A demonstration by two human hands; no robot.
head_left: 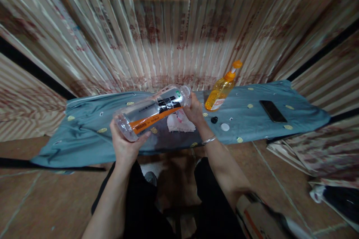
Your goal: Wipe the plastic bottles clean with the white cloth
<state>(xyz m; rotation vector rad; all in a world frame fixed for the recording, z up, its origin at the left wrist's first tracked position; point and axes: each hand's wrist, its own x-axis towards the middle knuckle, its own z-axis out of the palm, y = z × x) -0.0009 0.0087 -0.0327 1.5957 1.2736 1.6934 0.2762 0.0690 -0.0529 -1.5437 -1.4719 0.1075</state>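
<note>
A large clear plastic bottle [148, 111] with an orange and black label lies slanted in the air between my hands. Its base rests in my left hand [125, 145], whose fingers wrap round the lower end. Around the neck, at the upper right, my right hand [195, 110] is closed. Whether the bottle's mouth has a cap on it I cannot make out. Below the neck a crumpled white cloth [181, 121] with pink marks lies on the blue-green cloth cover [89, 127]. To the right of my right hand stands a pump bottle of orange liquid [220, 91].
A small black cap [214, 120] and a round white lid [224, 127] lie in front of the pump bottle. Farther right is a black phone [273, 111]. A striped curtain [168, 26] hangs behind; black bars [36, 71] run along the sides.
</note>
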